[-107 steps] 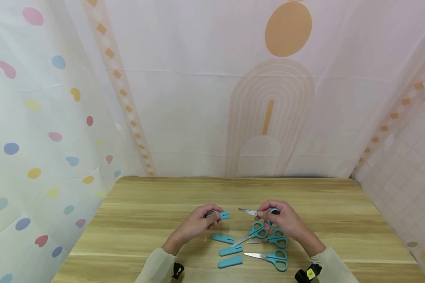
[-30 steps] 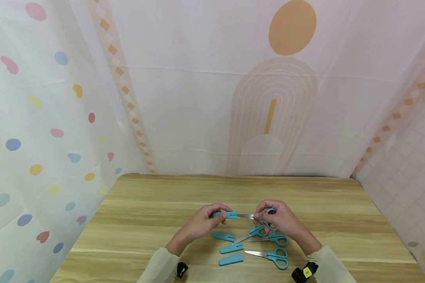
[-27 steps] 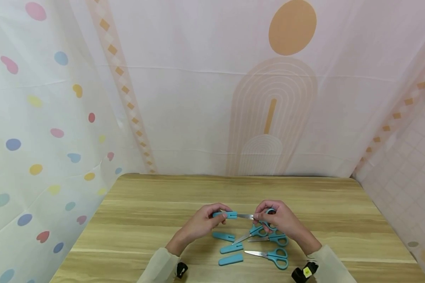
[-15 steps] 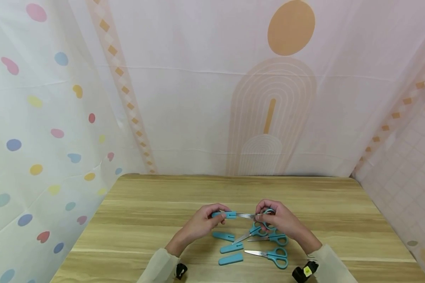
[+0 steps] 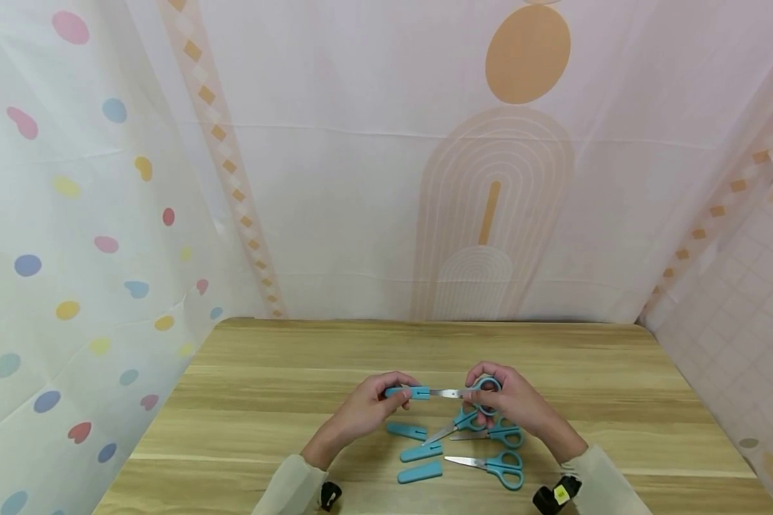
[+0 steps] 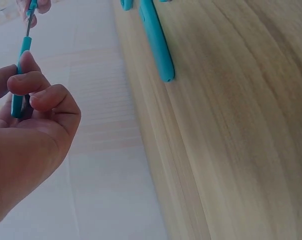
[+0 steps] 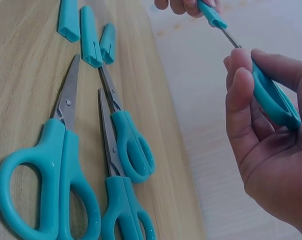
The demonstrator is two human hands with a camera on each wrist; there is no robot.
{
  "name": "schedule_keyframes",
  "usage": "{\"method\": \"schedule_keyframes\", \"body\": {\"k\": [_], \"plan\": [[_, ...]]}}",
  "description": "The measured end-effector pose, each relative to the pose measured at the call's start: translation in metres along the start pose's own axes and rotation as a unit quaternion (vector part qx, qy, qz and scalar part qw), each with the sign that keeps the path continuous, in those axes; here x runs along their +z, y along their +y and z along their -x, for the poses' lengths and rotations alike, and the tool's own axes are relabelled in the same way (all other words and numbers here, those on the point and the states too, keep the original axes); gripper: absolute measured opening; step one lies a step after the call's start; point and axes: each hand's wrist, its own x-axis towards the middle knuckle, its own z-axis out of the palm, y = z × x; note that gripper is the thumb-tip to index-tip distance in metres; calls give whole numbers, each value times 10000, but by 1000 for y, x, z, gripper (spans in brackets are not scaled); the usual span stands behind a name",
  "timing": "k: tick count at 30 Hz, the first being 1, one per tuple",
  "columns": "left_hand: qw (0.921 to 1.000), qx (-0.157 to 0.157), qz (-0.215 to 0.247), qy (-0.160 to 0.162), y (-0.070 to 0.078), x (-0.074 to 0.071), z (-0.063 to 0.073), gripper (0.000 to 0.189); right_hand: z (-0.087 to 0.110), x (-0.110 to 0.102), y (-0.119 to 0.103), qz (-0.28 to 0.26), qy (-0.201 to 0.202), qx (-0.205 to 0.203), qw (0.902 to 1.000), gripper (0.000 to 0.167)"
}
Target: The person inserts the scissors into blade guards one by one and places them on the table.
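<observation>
My left hand (image 5: 363,408) pinches a turquoise blade cover (image 5: 419,392) between thumb and fingers, its slotted mouth pointing right. Opposite it, my right hand (image 5: 515,402) grips a pair of scissors (image 5: 449,393) by the turquoise handles, blades pointing left. The blade tips sit inside the cover's mouth, while a length of bare metal shows between cover and handles. In the right wrist view the scissors' handle (image 7: 286,117) lies between thumb and fingers. Both hands are raised above the table. How deep the blades reach inside is hidden.
Under the hands lie three more turquoise scissors, one pair (image 5: 504,470) nearest the front, another (image 5: 505,433) and a third (image 5: 467,420) close together. Left of them are three loose covers (image 5: 420,472), roughly in a column on the wooden table (image 5: 264,400). Patterned curtains (image 5: 335,214) stand behind.
Earlier the blades and cover were apart; the hands have come together and the tips have entered the cover. Over the last second the right hand has turned the handles slightly, showing the loops more face-on.
</observation>
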Motion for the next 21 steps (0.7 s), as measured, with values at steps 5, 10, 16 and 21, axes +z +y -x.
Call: {"method": "schedule_keyframes", "body": {"k": [5,10,16,21], "plan": [[10000,39,43,-9,-1,-1,0,22,0,1,-1,16,101,-167,9998,24],[9999,46,126,-21,0,-2,0,22,0,1,0,62,222,-259,9994,23],[9999,89,131,-33,3,-1,-1,22,-2,4,-2,84,274,-266,9992,24],[9998,73,166,-50,4,-1,-1,22,-3,6,-4,55,287,-251,9993,23]]}}
